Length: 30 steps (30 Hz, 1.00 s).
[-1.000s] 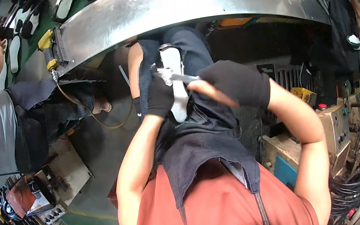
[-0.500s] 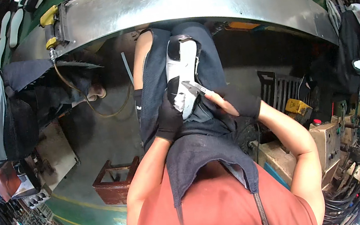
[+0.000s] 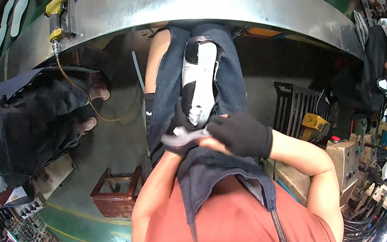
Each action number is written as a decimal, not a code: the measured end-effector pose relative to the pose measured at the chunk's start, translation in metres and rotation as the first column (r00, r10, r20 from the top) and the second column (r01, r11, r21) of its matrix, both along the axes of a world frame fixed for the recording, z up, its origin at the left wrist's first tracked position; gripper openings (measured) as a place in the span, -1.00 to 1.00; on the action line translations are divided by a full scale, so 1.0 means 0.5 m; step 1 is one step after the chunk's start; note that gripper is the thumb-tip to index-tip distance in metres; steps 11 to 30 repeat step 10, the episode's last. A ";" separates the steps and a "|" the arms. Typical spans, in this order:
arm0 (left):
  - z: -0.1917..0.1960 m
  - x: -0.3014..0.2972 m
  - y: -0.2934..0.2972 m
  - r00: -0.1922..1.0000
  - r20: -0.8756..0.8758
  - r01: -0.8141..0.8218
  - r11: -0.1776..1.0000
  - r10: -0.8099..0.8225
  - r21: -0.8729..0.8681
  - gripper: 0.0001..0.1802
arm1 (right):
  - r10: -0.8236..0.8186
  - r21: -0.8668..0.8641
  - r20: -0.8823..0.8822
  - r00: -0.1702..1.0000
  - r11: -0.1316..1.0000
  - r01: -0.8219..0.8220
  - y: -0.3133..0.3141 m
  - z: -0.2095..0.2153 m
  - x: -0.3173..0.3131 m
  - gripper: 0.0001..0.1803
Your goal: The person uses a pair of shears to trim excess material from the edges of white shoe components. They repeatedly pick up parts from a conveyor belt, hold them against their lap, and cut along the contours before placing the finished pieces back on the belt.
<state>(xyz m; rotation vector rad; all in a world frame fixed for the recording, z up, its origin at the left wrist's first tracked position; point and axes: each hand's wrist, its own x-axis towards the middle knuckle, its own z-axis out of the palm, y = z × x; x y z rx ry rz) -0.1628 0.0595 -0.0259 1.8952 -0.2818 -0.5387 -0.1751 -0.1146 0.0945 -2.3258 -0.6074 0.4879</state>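
A white and black shoe upper [image 3: 199, 73] lies on my lap, its pale underside turned up and its long axis pointing away from me. My left hand [image 3: 179, 118], in a dark fingerless glove, is closed on the near end of the shoe, where white material bunches up. In my right hand [image 3: 242, 136], gloved the same way, is a metal hand tool with a curved head [image 3: 182, 136]. The tool is smeared by motion, crosses in front of my left wrist and is apart from the shoe's underside. Some left fingers are hidden.
A metal-edged bench [image 3: 162, 1] runs across in front, with a yellow air nailer [image 3: 55, 19] and its hose [image 3: 99, 117] at left. A wooden stool [image 3: 117, 193] stands behind left. Machines [image 3: 349, 158] crowd the right. Another person's legs [image 3: 42, 102] are at left.
My right hand has drawn the metal tool back from the shoe's underside, toward my body and to the left. The left hand keeps hold of the shoe's near end.
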 end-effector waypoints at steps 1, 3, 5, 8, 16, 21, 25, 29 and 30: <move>0.021 0.002 0.001 0.999 -0.006 -0.047 0.989 0.047 -0.138 -0.03 | -0.012 0.047 0.018 1.000 0.999 0.011 -0.013 -0.037 -0.002 -0.49; -0.063 -0.033 0.018 0.999 0.042 -0.002 0.999 0.004 -0.045 -0.03 | -0.111 0.009 -0.068 0.992 0.994 0.112 -0.034 -0.087 -0.030 -0.50; -0.023 -0.006 0.008 0.932 0.354 0.097 0.994 -0.074 -0.047 -0.08 | -0.294 -0.185 -0.206 0.933 0.948 0.258 -0.064 -0.102 -0.038 -0.52; 0.018 0.024 0.019 0.958 0.231 0.193 0.979 -0.172 -0.072 -0.08 | -0.297 -0.083 -0.100 0.950 0.954 0.290 -0.075 -0.123 -0.056 -0.54; 0.044 0.033 0.020 0.979 0.139 0.174 0.964 -0.147 -0.202 -0.10 | -0.308 -0.067 -0.297 0.904 0.951 0.302 -0.091 -0.163 -0.061 -0.67; 0.044 0.033 0.020 0.979 0.139 0.174 0.964 -0.147 -0.202 -0.10 | -0.308 -0.067 -0.297 0.904 0.951 0.302 -0.091 -0.163 -0.061 -0.67; 0.044 0.033 0.020 0.979 0.139 0.174 0.964 -0.147 -0.202 -0.10 | -0.308 -0.067 -0.297 0.904 0.951 0.302 -0.091 -0.163 -0.061 -0.67; 0.044 0.033 0.020 0.979 0.139 0.174 0.964 -0.147 -0.202 -0.10 | -0.308 -0.067 -0.297 0.904 0.951 0.302 -0.091 -0.163 -0.061 -0.67; 0.044 0.033 0.020 0.979 0.139 0.174 0.964 -0.147 -0.202 -0.10 | -0.308 -0.067 -0.297 0.904 0.951 0.302 -0.091 -0.163 -0.061 -0.67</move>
